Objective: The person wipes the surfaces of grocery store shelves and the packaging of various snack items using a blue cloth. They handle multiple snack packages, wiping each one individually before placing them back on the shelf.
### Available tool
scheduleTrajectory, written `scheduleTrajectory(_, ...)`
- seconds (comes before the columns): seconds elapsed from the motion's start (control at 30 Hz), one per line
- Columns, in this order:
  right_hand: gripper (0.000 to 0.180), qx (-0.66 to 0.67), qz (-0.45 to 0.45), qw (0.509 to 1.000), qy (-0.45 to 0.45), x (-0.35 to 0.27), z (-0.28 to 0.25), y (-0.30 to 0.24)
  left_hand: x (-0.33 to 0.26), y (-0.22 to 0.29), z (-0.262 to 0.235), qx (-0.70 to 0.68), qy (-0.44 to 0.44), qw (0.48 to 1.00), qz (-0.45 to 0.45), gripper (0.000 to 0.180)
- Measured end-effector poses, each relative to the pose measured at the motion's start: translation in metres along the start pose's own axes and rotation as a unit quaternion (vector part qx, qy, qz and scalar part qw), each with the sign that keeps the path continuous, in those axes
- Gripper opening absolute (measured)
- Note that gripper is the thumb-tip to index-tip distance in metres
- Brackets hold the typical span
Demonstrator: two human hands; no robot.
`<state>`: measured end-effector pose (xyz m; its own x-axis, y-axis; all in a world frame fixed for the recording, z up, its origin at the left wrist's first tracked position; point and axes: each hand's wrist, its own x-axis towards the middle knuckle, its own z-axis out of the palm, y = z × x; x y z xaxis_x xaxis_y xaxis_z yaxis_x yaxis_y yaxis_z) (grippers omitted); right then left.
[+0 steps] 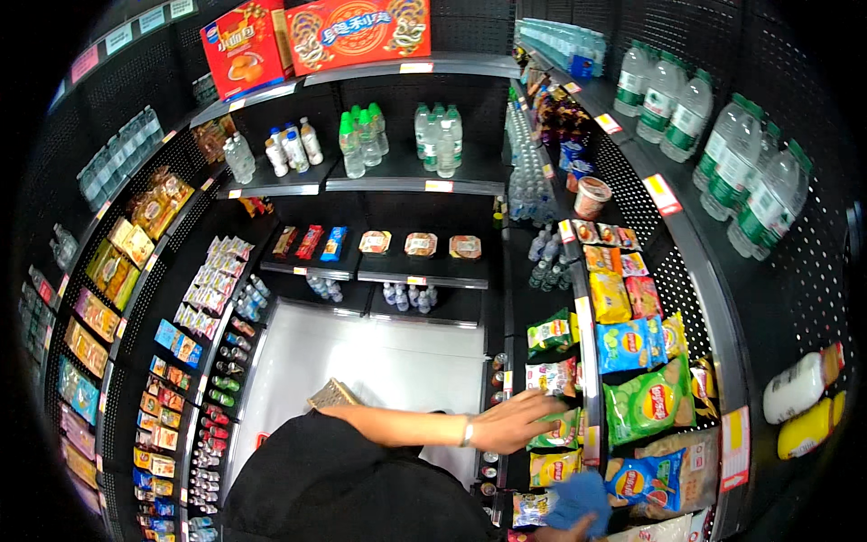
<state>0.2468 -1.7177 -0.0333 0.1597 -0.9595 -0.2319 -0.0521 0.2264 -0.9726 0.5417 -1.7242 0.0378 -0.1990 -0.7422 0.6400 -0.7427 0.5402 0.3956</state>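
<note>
The left hand (517, 423), fingers spread flat, rests on a green snack bag (558, 428) on the shelf (587, 361). Below it, the right hand (569, 526) grips a blue cloth (578, 499). Chip bags (646, 402) hang just beyond; white floor (361, 361) lies behind.

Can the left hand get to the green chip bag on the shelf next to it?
Probably yes. The left hand already lies across a green chip bag on the shelf edge, with nothing between them. The right hand is busy with a blue cloth.
</note>
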Motion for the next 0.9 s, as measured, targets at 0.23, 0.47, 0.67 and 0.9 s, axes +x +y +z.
scheduleTrajectory(0.23,0.045,0.214,0.284,0.931,-0.084,0.004,0.121,0.044,-0.150,-0.046,-0.027,-0.026,-0.109,0.982,-0.152,0.028)
scheduleTrajectory(0.47,0.047,0.332,0.266,0.898,-0.114,0.029,0.268,0.036,-0.136,-0.186,-0.159,0.052,-0.042,0.990,-0.123,0.038)
scheduleTrajectory(0.67,0.048,0.339,0.271,0.890,-0.142,0.086,0.428,-0.067,-0.124,-0.274,-0.325,0.158,0.046,0.978,-0.132,0.039)
scheduleTrajectory(0.9,0.060,0.347,0.152,0.886,-0.266,0.170,0.539,-0.166,-0.076,-0.321,-0.521,0.314,0.129,0.934,-0.111,0.039)
